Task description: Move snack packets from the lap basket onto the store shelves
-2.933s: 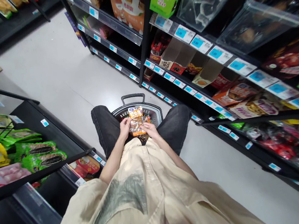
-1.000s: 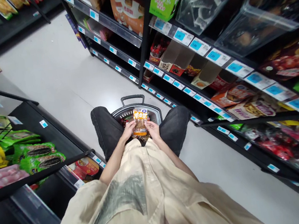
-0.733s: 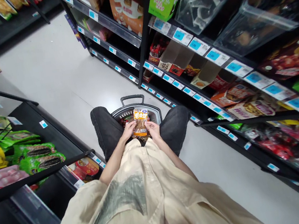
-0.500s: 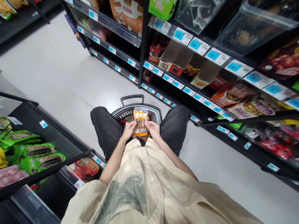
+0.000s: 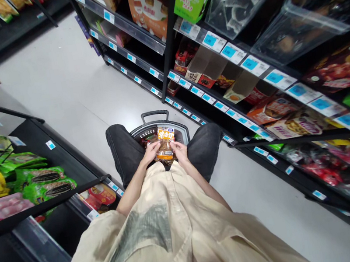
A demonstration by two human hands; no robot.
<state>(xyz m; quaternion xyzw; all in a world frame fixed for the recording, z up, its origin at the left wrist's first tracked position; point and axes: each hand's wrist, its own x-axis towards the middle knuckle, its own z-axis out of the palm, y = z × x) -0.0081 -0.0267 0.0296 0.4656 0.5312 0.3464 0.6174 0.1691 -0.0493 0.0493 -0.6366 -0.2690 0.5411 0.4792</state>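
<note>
An orange snack packet point(image 5: 164, 143) with a clear window is held upright between my knees, above a black shopping basket point(image 5: 181, 131) on the floor. My left hand point(image 5: 151, 152) grips the packet's left edge and my right hand point(image 5: 178, 150) grips its right edge, fingers curled on it. More packets lie in the basket, mostly hidden behind my hands.
A tall black shelf point(image 5: 226, 56) with boxes, snack bags and blue price tags runs along the right. A lower rack point(image 5: 36, 179) with green and pink bags stands at the left. Grey floor point(image 5: 64, 82) stretches ahead. My dark trouser knees flank the basket.
The packet has sunk slightly toward the basket since the earliest frame. Over the last second both hands and the packet have barely moved.
</note>
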